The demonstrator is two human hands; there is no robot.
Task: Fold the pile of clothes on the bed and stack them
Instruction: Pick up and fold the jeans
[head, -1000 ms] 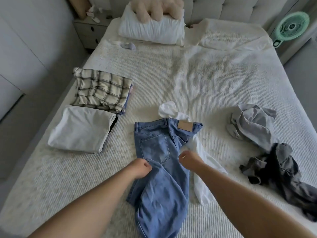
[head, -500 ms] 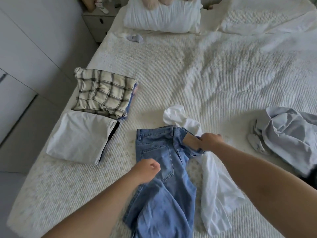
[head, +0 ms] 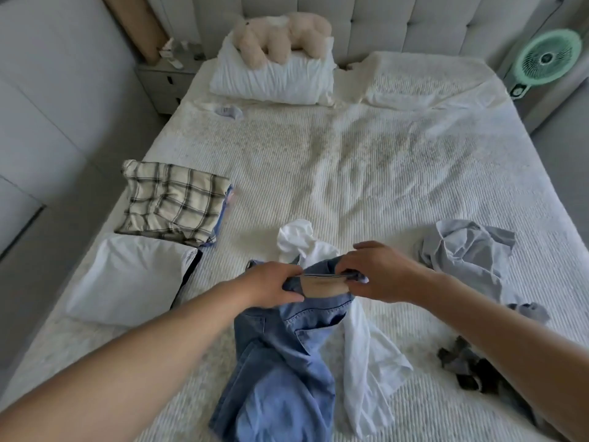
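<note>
Blue jeans (head: 280, 362) lie lengthwise on the near middle of the bed (head: 366, 173), their waistband lifted. My left hand (head: 271, 283) grips the waistband's left part and my right hand (head: 374, 271) grips its right part beside the tan label. A white garment (head: 363, 352) lies crumpled under and right of the jeans. On the bed's left side sit a folded plaid item (head: 173, 200) and a folded white item (head: 127, 279). Unfolded grey clothing (head: 465, 253) and dark clothing (head: 471, 368) lie at right.
A white pillow (head: 274, 78) with a beige plush toy (head: 280, 36) sits at the headboard, a small sock-like item (head: 228, 111) below it. A nightstand (head: 165, 78) stands at far left, a green fan (head: 545, 59) at far right.
Both hands moved up from the jeans' seat to the waistband and lifted it, bunching the top. The camera tilted up and the headboard came back into view.
</note>
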